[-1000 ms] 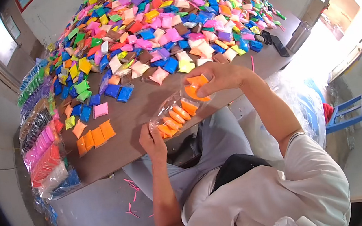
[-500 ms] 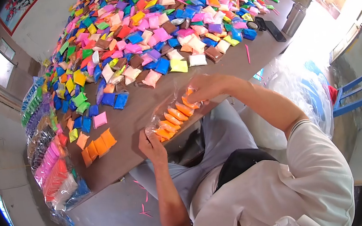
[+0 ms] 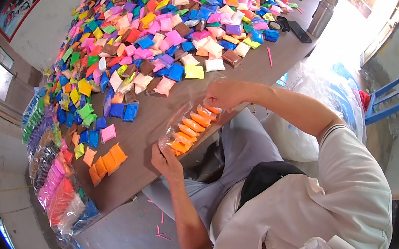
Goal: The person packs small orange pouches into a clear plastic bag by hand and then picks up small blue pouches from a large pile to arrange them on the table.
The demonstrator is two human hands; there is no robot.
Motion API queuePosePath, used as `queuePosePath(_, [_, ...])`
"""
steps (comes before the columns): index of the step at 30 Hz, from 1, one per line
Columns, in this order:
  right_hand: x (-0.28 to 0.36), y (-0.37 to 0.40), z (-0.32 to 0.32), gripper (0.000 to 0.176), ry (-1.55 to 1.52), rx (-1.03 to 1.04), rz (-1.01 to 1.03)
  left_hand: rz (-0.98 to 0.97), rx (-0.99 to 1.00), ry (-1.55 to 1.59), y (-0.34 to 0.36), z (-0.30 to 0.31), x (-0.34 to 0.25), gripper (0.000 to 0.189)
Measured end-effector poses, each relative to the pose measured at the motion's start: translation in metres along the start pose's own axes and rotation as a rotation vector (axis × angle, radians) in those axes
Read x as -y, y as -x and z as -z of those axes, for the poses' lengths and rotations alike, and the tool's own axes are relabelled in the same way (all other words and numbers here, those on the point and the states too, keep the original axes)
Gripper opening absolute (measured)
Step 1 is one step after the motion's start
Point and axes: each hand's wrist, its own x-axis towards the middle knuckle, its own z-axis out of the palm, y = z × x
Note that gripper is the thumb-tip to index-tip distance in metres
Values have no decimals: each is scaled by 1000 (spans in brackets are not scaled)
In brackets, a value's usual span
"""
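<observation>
Clear plastic bag (image 3: 175, 122) w/ a row of orange pkts (image 3: 191, 125) inside is held slantwise at the near edge of the brown table (image 3: 133, 175), btwn both hands. Its lower L end is gripped by the L hand (image 3: 166, 161), forearm raised. At the upper end the R hand (image 3: 225, 94) is bent down, fingers curled narrow; whether film or a pkt is pinched can't be told. Pkts are plump, pillow-shaped. Clear bags of colour-sorted pkts (image 3: 60, 194) are lined up at table's L.

- Centre: left hand (image 3: 166, 161) is gripping a clear bag (image 3: 175, 125) of orange packets (image 3: 192, 125), right hand (image 3: 224, 94) touching its right end.
- Top: colourful packets (image 3: 163, 34) are lying heaped.
</observation>
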Motion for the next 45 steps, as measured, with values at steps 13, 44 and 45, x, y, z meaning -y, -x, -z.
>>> queuePosePath(13, [122, 60, 31, 22, -32, -393, 406, 57, -20, 60, 1, -1, 4, 26])
queuePosePath(44, [258, -192, -145, 49, 205, -122, 545, -98, 126, 268, 17, -4, 35, 23])
queuePosePath(45, [250, -199, -158, 50, 204, -161, 585, -39, 125, 385, 20, -4, 35, 23])
